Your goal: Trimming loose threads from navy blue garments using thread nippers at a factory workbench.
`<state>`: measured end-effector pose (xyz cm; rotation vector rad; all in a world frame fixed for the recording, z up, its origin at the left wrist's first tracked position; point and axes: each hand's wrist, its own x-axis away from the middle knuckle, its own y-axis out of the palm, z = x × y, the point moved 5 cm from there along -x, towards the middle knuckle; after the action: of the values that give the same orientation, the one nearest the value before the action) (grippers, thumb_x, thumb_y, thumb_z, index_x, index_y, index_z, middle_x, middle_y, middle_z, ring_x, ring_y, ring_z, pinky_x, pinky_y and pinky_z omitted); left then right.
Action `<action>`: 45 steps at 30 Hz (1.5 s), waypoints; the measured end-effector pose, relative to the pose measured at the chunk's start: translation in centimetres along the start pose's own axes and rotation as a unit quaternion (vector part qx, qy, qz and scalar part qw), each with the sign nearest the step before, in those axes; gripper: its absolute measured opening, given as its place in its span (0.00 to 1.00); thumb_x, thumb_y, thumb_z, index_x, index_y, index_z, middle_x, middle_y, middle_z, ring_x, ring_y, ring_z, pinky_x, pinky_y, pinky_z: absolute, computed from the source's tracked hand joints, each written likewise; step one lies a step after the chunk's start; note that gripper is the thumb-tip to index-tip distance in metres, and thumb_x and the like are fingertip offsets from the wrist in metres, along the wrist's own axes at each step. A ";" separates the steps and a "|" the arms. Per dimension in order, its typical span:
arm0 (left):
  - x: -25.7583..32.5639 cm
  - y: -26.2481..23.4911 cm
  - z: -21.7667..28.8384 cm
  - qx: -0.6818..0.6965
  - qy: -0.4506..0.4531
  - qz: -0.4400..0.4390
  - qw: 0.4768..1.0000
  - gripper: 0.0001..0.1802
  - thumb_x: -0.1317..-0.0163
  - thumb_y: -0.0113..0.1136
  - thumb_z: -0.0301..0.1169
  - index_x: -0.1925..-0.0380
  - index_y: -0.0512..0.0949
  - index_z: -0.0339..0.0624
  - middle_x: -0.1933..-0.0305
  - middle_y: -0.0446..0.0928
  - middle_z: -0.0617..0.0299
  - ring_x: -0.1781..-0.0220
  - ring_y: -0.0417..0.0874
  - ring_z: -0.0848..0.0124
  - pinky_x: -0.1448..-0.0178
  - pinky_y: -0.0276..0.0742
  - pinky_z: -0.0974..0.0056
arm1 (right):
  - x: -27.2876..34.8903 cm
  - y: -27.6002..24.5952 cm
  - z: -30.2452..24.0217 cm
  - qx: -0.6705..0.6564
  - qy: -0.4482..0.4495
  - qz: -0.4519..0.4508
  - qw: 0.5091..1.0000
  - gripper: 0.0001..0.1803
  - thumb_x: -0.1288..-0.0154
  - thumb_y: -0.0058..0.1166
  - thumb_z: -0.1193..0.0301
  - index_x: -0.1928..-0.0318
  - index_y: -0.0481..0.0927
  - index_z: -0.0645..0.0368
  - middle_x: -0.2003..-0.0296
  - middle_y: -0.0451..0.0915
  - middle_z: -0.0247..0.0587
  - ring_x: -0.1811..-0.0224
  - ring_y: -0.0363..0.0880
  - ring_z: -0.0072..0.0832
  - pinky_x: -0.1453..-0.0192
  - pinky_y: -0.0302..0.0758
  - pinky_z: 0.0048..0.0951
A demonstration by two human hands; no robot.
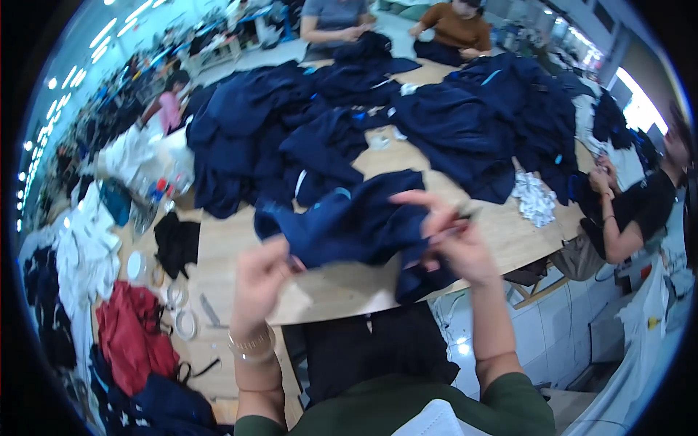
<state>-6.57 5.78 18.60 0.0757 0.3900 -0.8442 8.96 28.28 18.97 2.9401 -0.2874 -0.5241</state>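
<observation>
A navy blue garment (349, 225) is stretched in front of me over the near part of the wooden table, smeared by motion. My left hand (262, 280) is closed at its left lower edge, pinching the cloth between thumb and fingers. At the garment's right side is my right hand (462, 243), its index finger pointing left across the fabric and the other fingers curled. A small dark object (467, 212) shows at that hand; blur hides what it is. Part of the garment hangs below the right hand by the table's edge.
Large heaps of navy garments (247, 131) cover the table (240, 291) beyond. Crumpled white pieces (536, 198) lie to the right. Tape rolls (185, 324), a red cloth bag (134, 334) and a black cloth (177, 243) are at left. Co-workers sit across and at right.
</observation>
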 end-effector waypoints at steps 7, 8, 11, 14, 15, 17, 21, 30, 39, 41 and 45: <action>-1.1 5.2 3.9 0.091 0.086 -0.028 0.992 0.12 0.36 0.57 0.27 0.59 0.80 0.28 0.52 0.79 0.46 0.58 0.82 0.64 0.52 0.77 0.65 | -3.6 3.5 -2.0 -0.048 0.006 -0.001 0.999 0.08 0.33 0.55 0.67 0.63 0.72 0.56 0.70 0.70 0.27 0.69 0.68 0.15 0.66 0.66 0.17; -1.3 5.5 4.1 0.100 0.101 -0.049 0.989 0.17 0.32 0.53 0.32 0.50 0.78 0.29 0.45 0.76 0.44 0.50 0.81 0.61 0.47 0.75 0.64 | -5.1 1.0 -1.8 0.029 -0.080 0.060 0.995 0.09 0.33 0.55 0.63 0.64 0.73 0.54 0.71 0.68 0.22 0.70 0.63 0.12 0.66 0.59 0.15; -1.5 5.2 4.0 0.072 0.118 -0.057 0.989 0.17 0.30 0.50 0.32 0.49 0.77 0.30 0.44 0.76 0.45 0.45 0.79 0.62 0.45 0.75 0.63 | -10.6 -9.8 -4.7 0.278 -0.149 0.230 0.921 0.07 0.30 0.49 0.66 0.63 0.72 0.56 0.72 0.67 0.24 0.71 0.63 0.12 0.67 0.62 0.18; 0.0 4.4 -0.7 0.082 0.019 -0.066 0.994 0.16 0.29 0.48 0.31 0.50 0.77 0.31 0.46 0.78 0.50 0.45 0.79 0.65 0.44 0.74 0.64 | -15.9 -18.4 -12.3 0.395 -0.293 0.269 0.828 0.06 0.30 0.49 0.71 0.65 0.71 0.59 0.71 0.71 0.30 0.67 0.68 0.19 0.59 0.67 0.22; 0.3 4.4 -2.4 0.087 -0.041 -0.064 0.993 0.15 0.29 0.48 0.31 0.51 0.78 0.31 0.47 0.79 0.52 0.46 0.79 0.67 0.45 0.74 0.65 | -17.0 -19.8 -15.3 0.426 -0.323 0.276 0.799 0.06 0.30 0.49 0.72 0.65 0.71 0.60 0.71 0.72 0.30 0.67 0.69 0.19 0.59 0.68 0.23; 1.4 4.5 -5.6 0.092 -0.102 -0.056 0.989 0.15 0.29 0.49 0.30 0.52 0.78 0.32 0.49 0.80 0.54 0.47 0.79 0.69 0.45 0.74 0.66 | -18.4 -20.6 -20.7 0.477 -0.364 0.297 0.743 0.06 0.31 0.50 0.73 0.65 0.72 0.62 0.71 0.73 0.31 0.67 0.70 0.20 0.59 0.69 0.23; 3.4 4.9 -11.4 -0.005 -0.162 -0.049 0.986 0.13 0.32 0.51 0.29 0.53 0.79 0.35 0.51 0.81 0.55 0.50 0.80 0.70 0.47 0.75 0.66 | -17.7 -22.0 -25.9 0.497 -0.432 0.331 0.676 0.07 0.34 0.51 0.72 0.63 0.73 0.65 0.71 0.79 0.43 0.68 0.78 0.32 0.59 0.72 0.29; 3.3 9.2 -15.3 -0.216 -0.079 -0.170 0.958 0.12 0.39 0.56 0.26 0.55 0.81 0.40 0.52 0.79 0.52 0.47 0.76 0.54 0.40 0.71 0.58 | 2.3 -40.3 -4.2 0.724 0.135 0.469 0.488 0.11 0.34 0.43 0.73 0.54 0.75 0.61 0.57 0.75 0.57 0.55 0.77 0.57 0.53 0.74 0.52; 2.3 9.8 -20.2 -0.369 0.052 -0.119 0.920 0.19 0.45 0.61 0.28 0.51 0.78 0.39 0.46 0.76 0.48 0.39 0.71 0.51 0.35 0.67 0.52 | 1.8 -18.7 17.8 0.515 0.093 0.294 0.800 0.06 0.37 0.50 0.72 0.60 0.74 0.57 0.68 0.81 0.50 0.63 0.81 0.45 0.61 0.74 0.41; 2.2 11.2 -18.4 -0.319 0.021 -0.119 0.940 0.21 0.47 0.62 0.28 0.50 0.78 0.39 0.45 0.76 0.48 0.39 0.71 0.52 0.34 0.66 0.53 | 1.7 -12.4 17.3 0.403 0.115 0.289 0.860 0.09 0.43 0.56 0.72 0.61 0.74 0.57 0.73 0.80 0.44 0.69 0.80 0.43 0.63 0.75 0.39; 5.3 15.3 -15.0 0.001 -0.118 -0.292 0.949 0.17 0.33 0.53 0.31 0.46 0.74 0.35 0.54 0.77 0.54 0.52 0.79 0.67 0.45 0.74 0.63 | 2.7 -10.6 18.7 0.577 0.120 0.185 0.786 0.17 0.49 0.62 0.71 0.57 0.76 0.57 0.50 0.76 0.45 0.45 0.71 0.41 0.43 0.66 0.41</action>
<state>3.37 15.44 1.39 -0.1470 0.1821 -1.4228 6.58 36.04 -1.11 3.7701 -1.6164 0.2251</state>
